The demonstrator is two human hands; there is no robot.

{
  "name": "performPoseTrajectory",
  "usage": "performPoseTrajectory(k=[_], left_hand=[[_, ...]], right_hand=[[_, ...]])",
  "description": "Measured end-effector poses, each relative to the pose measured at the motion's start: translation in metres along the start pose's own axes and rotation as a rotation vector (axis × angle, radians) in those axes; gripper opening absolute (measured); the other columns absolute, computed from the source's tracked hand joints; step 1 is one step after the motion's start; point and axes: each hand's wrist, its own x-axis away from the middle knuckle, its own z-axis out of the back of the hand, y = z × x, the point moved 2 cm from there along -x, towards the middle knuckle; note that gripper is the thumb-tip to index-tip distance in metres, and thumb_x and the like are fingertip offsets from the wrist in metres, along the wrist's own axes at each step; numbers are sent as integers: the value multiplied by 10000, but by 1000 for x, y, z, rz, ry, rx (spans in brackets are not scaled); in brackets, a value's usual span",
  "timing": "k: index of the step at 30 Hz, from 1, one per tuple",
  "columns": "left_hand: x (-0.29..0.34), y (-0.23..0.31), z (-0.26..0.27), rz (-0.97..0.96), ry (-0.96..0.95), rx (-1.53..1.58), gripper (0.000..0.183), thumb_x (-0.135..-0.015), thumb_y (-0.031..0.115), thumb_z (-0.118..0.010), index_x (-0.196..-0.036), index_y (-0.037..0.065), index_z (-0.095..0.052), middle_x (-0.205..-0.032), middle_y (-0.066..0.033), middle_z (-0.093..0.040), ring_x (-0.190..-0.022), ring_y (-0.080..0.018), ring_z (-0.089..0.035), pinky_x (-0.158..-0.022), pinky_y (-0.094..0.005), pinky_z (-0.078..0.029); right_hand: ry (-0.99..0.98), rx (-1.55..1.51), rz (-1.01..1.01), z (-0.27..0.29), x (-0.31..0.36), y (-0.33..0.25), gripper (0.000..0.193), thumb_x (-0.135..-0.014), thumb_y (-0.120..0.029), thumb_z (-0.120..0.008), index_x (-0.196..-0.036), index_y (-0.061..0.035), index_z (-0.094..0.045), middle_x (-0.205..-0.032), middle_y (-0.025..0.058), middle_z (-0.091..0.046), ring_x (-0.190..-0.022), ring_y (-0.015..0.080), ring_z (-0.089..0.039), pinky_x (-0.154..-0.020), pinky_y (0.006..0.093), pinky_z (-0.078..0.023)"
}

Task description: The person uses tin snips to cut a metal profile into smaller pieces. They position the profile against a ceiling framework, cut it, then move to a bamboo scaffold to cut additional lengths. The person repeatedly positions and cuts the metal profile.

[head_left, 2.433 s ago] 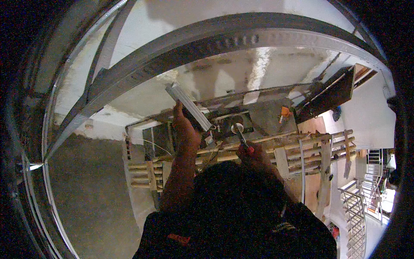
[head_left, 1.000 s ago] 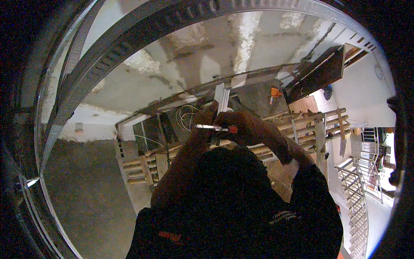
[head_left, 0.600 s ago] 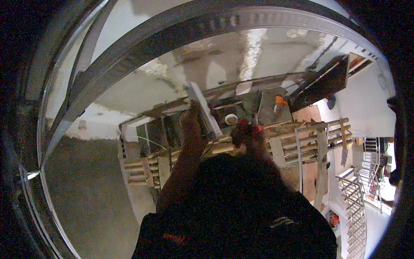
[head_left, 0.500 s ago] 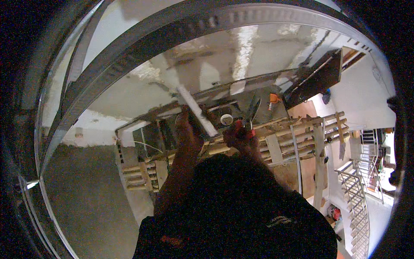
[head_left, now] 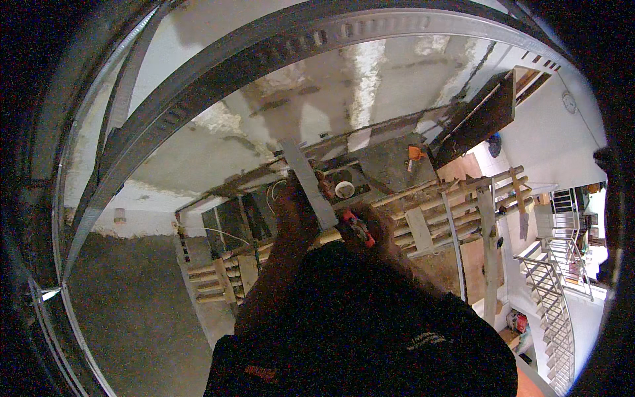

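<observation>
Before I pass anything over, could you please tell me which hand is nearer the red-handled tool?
Right: the right hand is gripping the red-handled tool. The left hand is off to its left, holding the pale metal strip.

- Grey metal profile (head_left: 307, 182): straight, narrow, held slanting in the left hand (head_left: 290, 206), its upper end toward left.
- Red-handled tool (head_left: 361, 230): it is in the right hand (head_left: 379, 228), near the profile's lower end.
</observation>
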Motion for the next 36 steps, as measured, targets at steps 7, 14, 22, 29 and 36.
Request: performPoseTrajectory(k=[7, 14, 22, 29, 36], left_hand=[[3, 4, 5, 47, -82, 18, 386, -989, 429, -500, -1035, 51, -569, -833, -88, -611, -739, -232, -610, -673, -380, -535], [6, 8, 10, 107, -169, 33, 375, -999, 413, -484, -1047, 49, -564, -836, -89, -605, -754, -234, -608, -688, -382, -538], [11, 21, 14, 114, -246, 24, 363, -1011, 394, -466, -1061, 46, -557, -838, -90, -598, -771, -236, -606, -705, -384, -541], [32, 56, -9, -180, -15, -368, 410, -991, 441, -462, -1060, 46, -543, -820, -113, -581, -770, -273, -578, -756, -434, -541], [27, 32, -28, 120, -10, 46, 527, -980, 542, -314, -993, 58, -523, -733, -105, -550, -614, -269, -540, -590, -436, -494]], right_hand=[[45, -108, 302, -6, -8, -18, 224, -828, -92, -697, -1033, -68, -610, -925, 102, -680, -780, 242, -681, -668, 350, -536], [-71, -66, 573, 4, -13, -67, 241, -871, -165, -652, -1031, 1, -581, -986, 174, -670, -826, 331, -658, -741, 423, -529], [20, 188, 417, -17, 15, -47, 258, -851, -164, -665, -1035, -3, -583, -988, 169, -680, -853, 348, -664, -775, 472, -531], [31, 329, 753, -1, 3, -51, 344, -819, -221, -731, -1058, -15, -594, -1015, 154, -685, -911, 345, -672, -827, 497, -538], [65, 297, 839, 5, -3, -56, 351, -804, -239, -758, -1022, -13, -601, -1009, 153, -682, -892, 327, -676, -786, 463, -555]])
